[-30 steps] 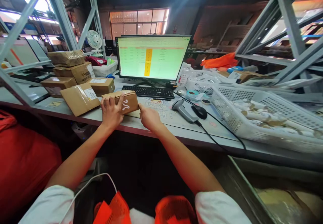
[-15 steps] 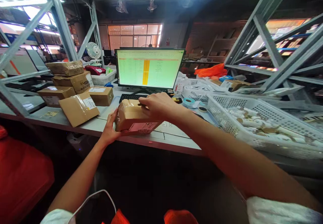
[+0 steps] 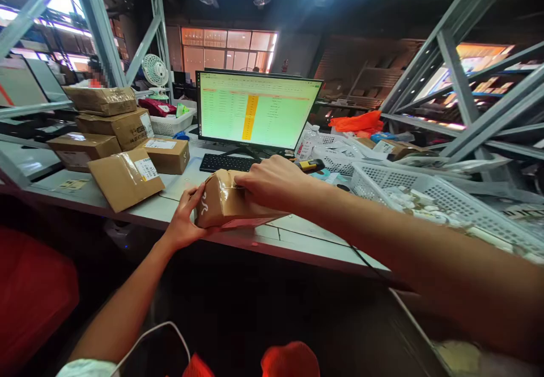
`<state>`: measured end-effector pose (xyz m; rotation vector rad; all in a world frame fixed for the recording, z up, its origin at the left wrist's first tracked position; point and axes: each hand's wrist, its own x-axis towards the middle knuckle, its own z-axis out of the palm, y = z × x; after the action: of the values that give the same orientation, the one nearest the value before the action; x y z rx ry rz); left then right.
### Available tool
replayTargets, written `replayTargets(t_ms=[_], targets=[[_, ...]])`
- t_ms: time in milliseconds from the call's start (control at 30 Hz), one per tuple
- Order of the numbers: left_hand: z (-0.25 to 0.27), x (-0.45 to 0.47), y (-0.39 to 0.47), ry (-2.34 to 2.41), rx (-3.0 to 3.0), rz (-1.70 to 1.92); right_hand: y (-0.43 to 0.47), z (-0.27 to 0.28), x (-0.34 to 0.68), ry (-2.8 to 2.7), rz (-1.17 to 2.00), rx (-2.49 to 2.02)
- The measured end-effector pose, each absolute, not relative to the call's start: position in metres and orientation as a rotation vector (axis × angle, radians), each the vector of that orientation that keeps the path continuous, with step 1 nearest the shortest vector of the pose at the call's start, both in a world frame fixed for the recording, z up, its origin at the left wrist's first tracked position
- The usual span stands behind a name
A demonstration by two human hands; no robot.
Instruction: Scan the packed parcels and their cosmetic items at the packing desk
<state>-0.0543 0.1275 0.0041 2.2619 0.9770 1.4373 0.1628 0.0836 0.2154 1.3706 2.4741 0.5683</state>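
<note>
A taped cardboard box [image 3: 229,201] is tilted at the front edge of the table, white marks on its left end and a label low on its near side. My left hand [image 3: 187,218] grips that left end, thumb below and fingers up along the side. Over the top of the box my right hand [image 3: 272,181] is closed, its fingertips at the taped seam. Whatever the right fingers pinch is hidden. Just behind the box is a black keyboard [image 3: 225,162]; a yellow and black tool [image 3: 310,165] lies beyond my right hand.
Several cardboard boxes [image 3: 127,178] are stacked at the left. A monitor [image 3: 259,110] showing a spreadsheet stands behind the keyboard. On the right, a white perforated basket [image 3: 374,181] holds small whitish packets. Metal struts [image 3: 457,71] rise at both sides. A person [image 3: 97,73] is far back left.
My right hand has shifted slightly right along the box top. The box has tipped, so less of its label shows. The camera view has also shifted.
</note>
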Motion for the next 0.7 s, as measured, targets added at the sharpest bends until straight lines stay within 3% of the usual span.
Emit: replayTargets(t_ms=[367, 700], targets=[[-0.011, -0.067, 0.137, 0.974, 2.179, 1.417, 0.103, 0.184, 0.230, 2.220, 0.486, 1.522], [-0.013, -0.100, 0.181, 1.041, 2.073, 1.172, 0.125, 0.162, 0.262, 2.179, 0.455, 1.664]])
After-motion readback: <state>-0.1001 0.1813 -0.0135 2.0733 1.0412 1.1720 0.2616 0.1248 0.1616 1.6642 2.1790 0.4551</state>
